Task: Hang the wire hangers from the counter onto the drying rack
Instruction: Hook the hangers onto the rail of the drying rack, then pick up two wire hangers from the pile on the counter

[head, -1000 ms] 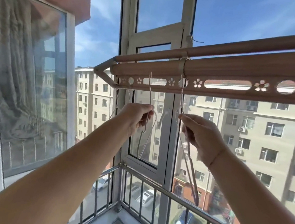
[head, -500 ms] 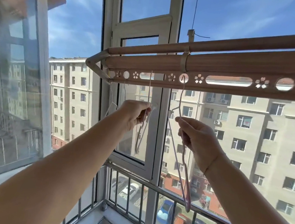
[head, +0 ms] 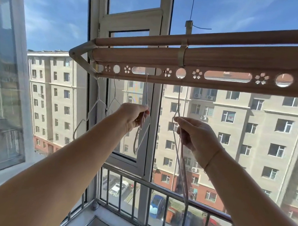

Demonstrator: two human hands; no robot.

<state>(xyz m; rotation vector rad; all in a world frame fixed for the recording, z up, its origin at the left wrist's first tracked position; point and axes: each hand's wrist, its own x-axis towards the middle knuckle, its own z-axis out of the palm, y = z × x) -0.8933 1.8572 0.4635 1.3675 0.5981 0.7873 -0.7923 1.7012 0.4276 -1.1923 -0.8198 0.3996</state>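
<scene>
Both my arms are raised at the drying rack (head: 224,60), a brown 2-tube unit across the window with a perforated strip along its underside. 4 hangers hang on that strip, counted from its left end.

1st wire hanger (head: 93,107): hooked at the rack's left tip, hanging free. 2nd wire hanger (head: 115,90): hook in the small round hole just beside it, also free.

3rd wire hanger (head: 147,96): hook up in the oblong slot. My left hand (head: 135,116) has its fingers curled round the neck, just under the twist.

4th wire hanger (head: 179,97): hook runs up to the round hole under the rack's strap. My right hand (head: 195,135) pinches it at the shoulder with its fingertips; the body hangs edge-on down toward the balcony railing (head: 173,188).

Apartment blocks (head: 235,132) stand across the street, and parked cars (head: 117,187) show below.
</scene>
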